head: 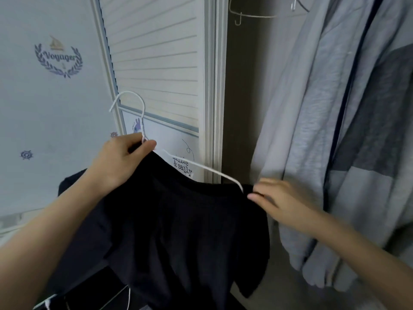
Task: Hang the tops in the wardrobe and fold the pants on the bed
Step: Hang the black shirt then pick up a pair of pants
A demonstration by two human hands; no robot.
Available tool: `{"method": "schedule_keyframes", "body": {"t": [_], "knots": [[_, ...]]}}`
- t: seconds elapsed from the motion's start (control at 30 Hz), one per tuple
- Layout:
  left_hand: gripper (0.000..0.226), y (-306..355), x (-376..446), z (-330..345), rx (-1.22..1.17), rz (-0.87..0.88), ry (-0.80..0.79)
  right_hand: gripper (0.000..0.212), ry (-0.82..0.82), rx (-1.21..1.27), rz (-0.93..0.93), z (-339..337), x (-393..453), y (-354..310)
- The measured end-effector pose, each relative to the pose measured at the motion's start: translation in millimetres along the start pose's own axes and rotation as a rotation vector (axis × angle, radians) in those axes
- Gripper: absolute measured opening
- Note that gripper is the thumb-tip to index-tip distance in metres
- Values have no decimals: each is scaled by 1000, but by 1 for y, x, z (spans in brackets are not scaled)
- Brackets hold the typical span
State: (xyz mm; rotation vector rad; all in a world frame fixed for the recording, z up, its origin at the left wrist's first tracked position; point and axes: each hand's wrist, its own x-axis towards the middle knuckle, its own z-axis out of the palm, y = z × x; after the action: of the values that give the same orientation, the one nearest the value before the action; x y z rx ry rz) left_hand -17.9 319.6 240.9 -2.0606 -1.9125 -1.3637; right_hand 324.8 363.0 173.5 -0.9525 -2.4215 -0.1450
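**Black top on hanger, held before the open wardrobe**

Your left hand [120, 159] pinches the neck of the white hanger [143, 121], just under the hook, with thumb and fingers closed around the wire. Your right hand [279, 198] is a little blurred; its fingertips [253, 195] are together on the shoulder edge of the black top [178, 231], where the hanger arm ends, and they seem to pinch the cloth.

The top hangs on the hanger between your two hands, in front of the white slatted door [156, 63]. To the right, inside the wardrobe, a grey garment [324, 130] hangs already, just beside your right hand. Above it an empty wire hanger [245, 14] shows. On the left is a wall [44, 108] with a "Voyager" emblem.
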Motion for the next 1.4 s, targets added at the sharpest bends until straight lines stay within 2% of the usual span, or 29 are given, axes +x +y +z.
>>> {"method": "schedule_keyframes", "body": {"t": [0.1, 0.23, 0.33, 0.4, 0.47, 0.53, 0.63, 0.7, 0.9, 1.0, 1.13, 1.2, 1.27, 1.33, 1.4], "knots": [[41, 17, -7, 9, 59, 48, -65, 34, 79, 126, 30, -8, 12, -11], [41, 47, -16, 42, 1, 165, -174, 29, 67, 403, 126, 1, 32, -46], [42, 47, -17, 49, 117, 330, -125, 33, 190, 532, 241, 2, 39, -54], [36, 34, -13, 40, 191, 418, -97, 36, 294, 583, 302, -9, 38, -44], [36, 12, -8, 27, 122, 372, -100, 37, 387, 625, 329, -24, 33, -27], [41, -9, -3, 12, -30, 203, -122, 37, 431, 654, 306, -38, 25, -6], [44, -21, -2, 5, -274, 31, -93, 33, 279, 552, 217, -51, 16, 11], [35, -22, 0, 11, -390, -40, -46, 30, 187, 439, 160, -55, 15, 14], [28, -28, 2, 10, -580, -33, 13, 30, 233, 391, 216, -53, 11, 33], [28, -26, 4, 14, -352, 41, 34, 21, 254, 409, 226, -46, 12, 32], [44, -14, 9, 19, 184, 340, -42, 12, 274, 400, 136, -41, 20, 14], [48, -10, 10, 20, 195, 397, -34, 12, 247, 449, 147, -44, 22, 9], [52, -15, 11, 18, 130, 360, -23, 19, 198, 582, 226, -50, 22, 11], [54, -26, 10, 15, 9, 270, -3, 33, 138, 575, 259, -59, 20, 19], [53, -34, 10, 14, -74, 187, 7, 53, 4, 541, 261, -66, 16, 23]]}}
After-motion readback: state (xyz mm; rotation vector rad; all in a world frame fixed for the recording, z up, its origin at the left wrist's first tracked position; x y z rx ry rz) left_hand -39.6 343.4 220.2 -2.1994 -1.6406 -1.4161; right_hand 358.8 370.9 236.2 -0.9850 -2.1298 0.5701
